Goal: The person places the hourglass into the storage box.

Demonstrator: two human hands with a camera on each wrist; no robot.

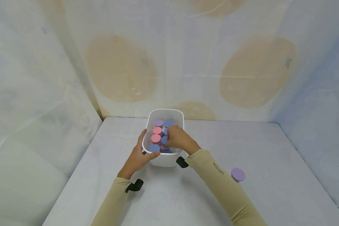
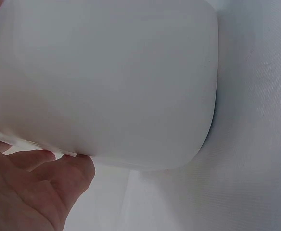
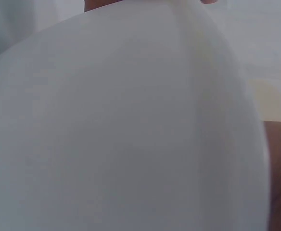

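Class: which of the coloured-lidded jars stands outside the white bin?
The lone purple-lidded jar on the table, right of the right sleeve; every other jar sits inside the white bin.

A white bin (image 1: 165,158) stands upright near the table's back edge. Inside it, capped jars (image 1: 156,138) with pink, blue and purple lids stand packed in rows

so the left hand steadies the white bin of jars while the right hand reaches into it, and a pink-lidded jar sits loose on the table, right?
Not quite: the loose jar on the table has a purple lid, as the head view shows. The rest holds: left hand on the white bin, right hand inside.
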